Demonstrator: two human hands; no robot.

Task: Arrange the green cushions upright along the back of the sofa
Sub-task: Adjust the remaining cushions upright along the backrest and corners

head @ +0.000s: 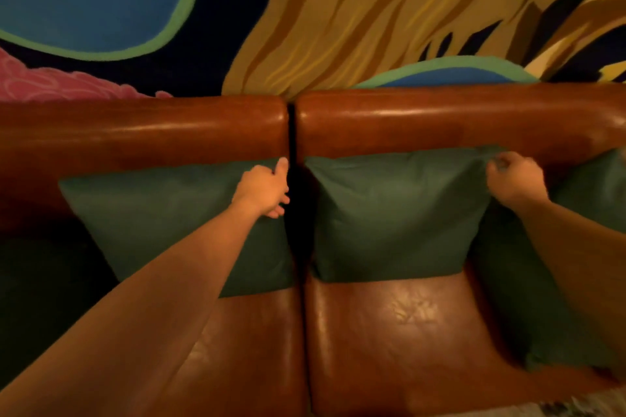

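While you lean over the brown leather sofa (389,325), the head view shows three green cushions standing against its back. Your left hand (262,188) grips the upper right corner of the left cushion (162,220), thumb up on the top edge and fingers curled round the side by the gap between the two sofa sections. Your right hand (513,179) pinches the upper right corner of the middle cushion (396,213), its fingers curled tight on the fabric. A third cushion (528,298) stands just beside it at the right, partly behind your forearm and cut off by the frame edge.

You seem to be in the squaring-up step: the cushions are already upright, and what is left looks like fine adjustment. The left cushion leans, its top edge sloping down to the left, its faces turned out toward you; the middle one sits more level, its bottom edge on the seat. Both are roughly square, so neither has a clear long axis.

Next, I judge, you need to lift and turn the left corner until that top edge runs level with the sofa back, then release both.

Above the sofa hangs a painted wall (372,10) in blue, yellow and pink.
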